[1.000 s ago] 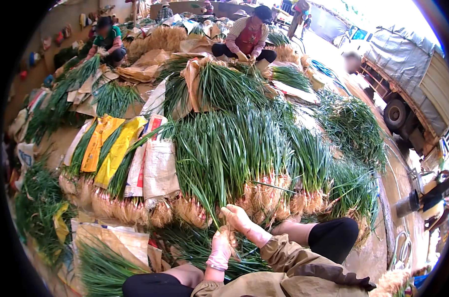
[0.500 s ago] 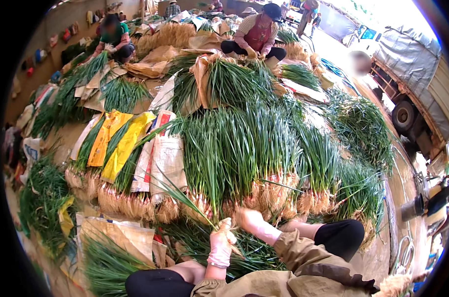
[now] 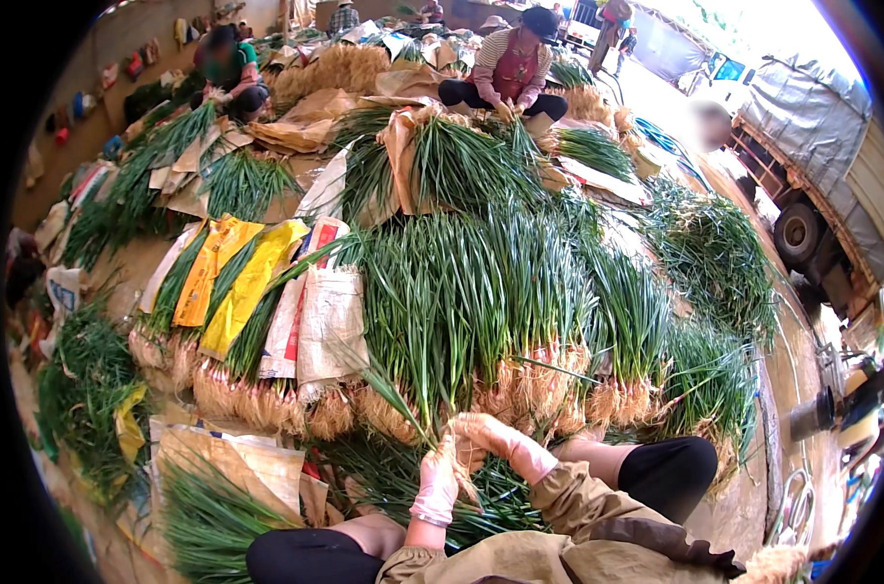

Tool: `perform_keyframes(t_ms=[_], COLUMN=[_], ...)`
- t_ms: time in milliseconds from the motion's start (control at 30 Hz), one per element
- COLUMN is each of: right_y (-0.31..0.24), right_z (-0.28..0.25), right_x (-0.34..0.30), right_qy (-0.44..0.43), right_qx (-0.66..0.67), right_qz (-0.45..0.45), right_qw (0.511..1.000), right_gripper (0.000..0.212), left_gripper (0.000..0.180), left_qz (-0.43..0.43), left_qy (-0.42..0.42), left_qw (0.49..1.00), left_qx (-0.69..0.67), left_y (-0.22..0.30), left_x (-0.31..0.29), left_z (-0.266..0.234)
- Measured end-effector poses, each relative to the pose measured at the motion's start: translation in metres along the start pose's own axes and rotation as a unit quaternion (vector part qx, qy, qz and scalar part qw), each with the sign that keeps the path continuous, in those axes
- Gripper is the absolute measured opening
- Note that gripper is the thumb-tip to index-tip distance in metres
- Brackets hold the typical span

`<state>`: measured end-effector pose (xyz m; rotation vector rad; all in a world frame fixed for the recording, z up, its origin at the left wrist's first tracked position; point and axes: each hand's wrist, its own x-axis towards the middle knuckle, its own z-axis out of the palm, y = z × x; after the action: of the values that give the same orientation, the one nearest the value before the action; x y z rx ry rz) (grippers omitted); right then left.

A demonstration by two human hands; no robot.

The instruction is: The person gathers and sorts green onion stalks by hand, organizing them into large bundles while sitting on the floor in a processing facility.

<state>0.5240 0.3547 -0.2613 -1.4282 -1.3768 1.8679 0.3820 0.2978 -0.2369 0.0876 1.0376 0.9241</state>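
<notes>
My left hand (image 3: pixel 438 479), in a pale pink glove, is closed around the lower end of a green garlic plant (image 3: pixel 395 397). The plant's long leaves slant up and to the left, over the bundles in front of me. My right hand (image 3: pixel 496 436), in a similar glove, meets the left one, its fingers bent in around the plant's root end. What those fingers pinch is hidden. Pale, stringy roots hang below the joined hands. Just beyond them stands a wide row of green garlic bundles (image 3: pixel 461 292), leaves up, with tan roots (image 3: pixel 530 389) toward me.
Loose green leaves (image 3: pixel 500 501) lie between my knees. Sacks (image 3: pixel 330 326) cover bundles at the left, and a brown sack (image 3: pixel 230 467) lies near my left knee. A person (image 3: pixel 508 73) crouches beyond the row; another (image 3: pixel 233 73) is at far left. A truck (image 3: pixel 802 156) stands right.
My right hand has moved left and down to meet the left hand. The plant's leaves have swung slightly right. My left hand keeps its hold.
</notes>
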Motion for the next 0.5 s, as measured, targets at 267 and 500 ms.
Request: perform_keyframes(t_ms=[267, 500], right_y=[-0.021, 0.007], right_z=[0.004, 0.001], right_x=[0.020, -0.014], right_qy=[0.164, 0.093], right_qx=[0.258, -0.204], right_qz=[-0.013, -0.121], right_qw=[0.952, 0.967], right_gripper=[0.023, 0.041], left_gripper=[0.016, 0.021], left_qz=[0.019, 0.057], left_qy=[0.008, 0.013], left_qw=[0.994, 0.985], left_qx=[0.104, 0.160], left_y=[-0.015, -0.019], left_x=[-0.003, 0.010], left_z=[0.016, -0.006])
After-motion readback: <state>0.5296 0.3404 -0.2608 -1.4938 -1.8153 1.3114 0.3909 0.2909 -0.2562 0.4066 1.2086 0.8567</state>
